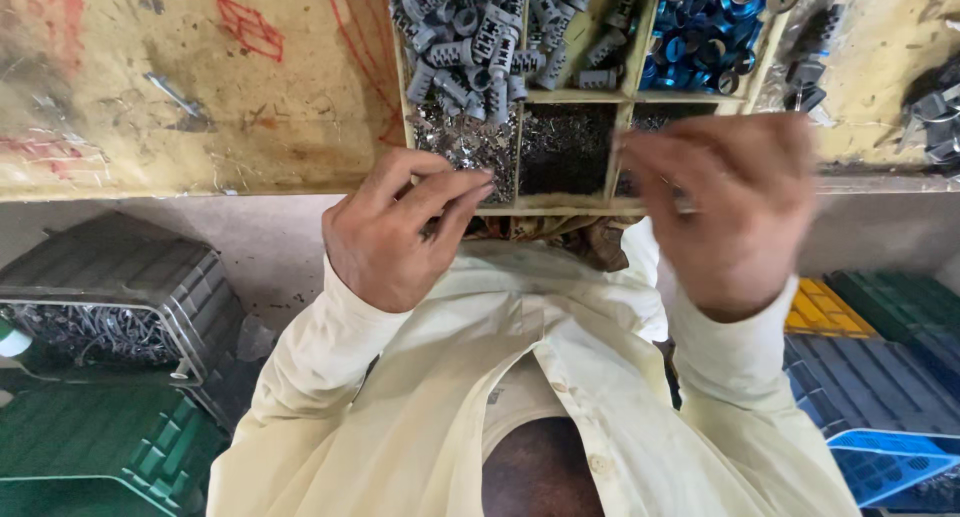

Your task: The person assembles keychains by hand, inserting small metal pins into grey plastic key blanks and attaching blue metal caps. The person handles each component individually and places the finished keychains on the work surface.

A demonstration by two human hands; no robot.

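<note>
At the table's (200, 107) near edge we see a divided tray (625, 102): ribbed sleeves (470, 47) in its far-left compartment, rings (705, 27) far right, small metal bits (565, 147) in the near ones. Both hands (400, 232) hover just before that edge, the right one (735, 212) too blurred to judge. Crates (120, 297) sit below, left and right.

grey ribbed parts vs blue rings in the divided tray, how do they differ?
Colour: the grey ribbed parts are dull grey; the blue rings are shiny bright blue.
Shape: the grey parts are long, ridged cylinders; the blue rings are short, flat and open in the middle.
Place: in the picture, the grey parts fill the upper left compartments and the blue rings the upper right one.
Shared: both lie loosely heaped in the divided tray.
</note>
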